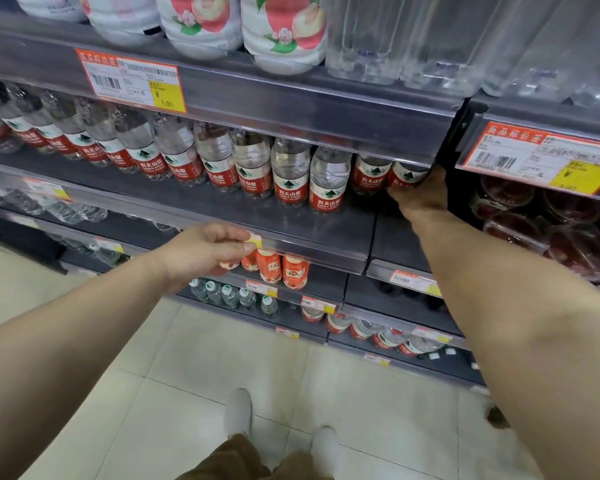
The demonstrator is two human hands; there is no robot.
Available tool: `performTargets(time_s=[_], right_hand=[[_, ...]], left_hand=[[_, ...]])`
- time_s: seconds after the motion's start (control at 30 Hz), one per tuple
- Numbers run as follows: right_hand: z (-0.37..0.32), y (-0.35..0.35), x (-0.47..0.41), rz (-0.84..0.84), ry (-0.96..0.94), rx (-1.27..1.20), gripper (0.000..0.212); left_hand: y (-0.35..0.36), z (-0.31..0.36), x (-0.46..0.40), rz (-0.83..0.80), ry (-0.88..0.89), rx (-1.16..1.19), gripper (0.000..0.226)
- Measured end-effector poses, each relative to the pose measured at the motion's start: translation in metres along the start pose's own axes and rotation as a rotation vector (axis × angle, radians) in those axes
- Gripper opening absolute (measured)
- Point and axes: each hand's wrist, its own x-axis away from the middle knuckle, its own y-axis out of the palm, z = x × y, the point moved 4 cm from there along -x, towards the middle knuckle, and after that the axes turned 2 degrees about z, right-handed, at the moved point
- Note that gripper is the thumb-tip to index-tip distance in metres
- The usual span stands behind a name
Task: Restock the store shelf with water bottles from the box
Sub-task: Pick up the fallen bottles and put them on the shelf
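A row of clear water bottles with red labels (pixel 290 176) stands along the dark middle shelf (pixel 326 230). My right hand (pixel 421 194) reaches to the shelf's far right end and grips the last water bottle (pixel 407 176) there, under the upper shelf's price rail. My left hand (pixel 208 249) hovers in front of the shelf's front edge, fingers curled loosely, with nothing seen in it. No box is in view.
Peach-labelled bottles (pixel 284 26) and clear bottles (pixel 430 39) fill the shelf above. Orange-labelled bottles (pixel 281 268) and small bottles (pixel 229 294) sit on lower shelves. Red packs (pixel 541 220) lie in the right bay. My feet (pixel 281 424) stand on pale tiles.
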Motion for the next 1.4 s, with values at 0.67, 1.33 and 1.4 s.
performTargets(time_s=[0.67,1.33,1.4], right_hand=[[0.007,0.003,0.075,-0.207,-0.087,0.041,0.06],[-0.016,0.028,0.071,-0.186,-0.019,0.017,0.059],[-0.016,0.028,0.072,-0.183,-0.016,0.01,0.058]], left_hand=[[0.045,0.01,-0.007,-0.086,0.02,0.0,0.058],[0.018,-0.004,-0.013,-0.032,-0.057,0.059,0.023],[0.021,-0.005,-0.015,-0.033,-0.058,0.063,0.025]])
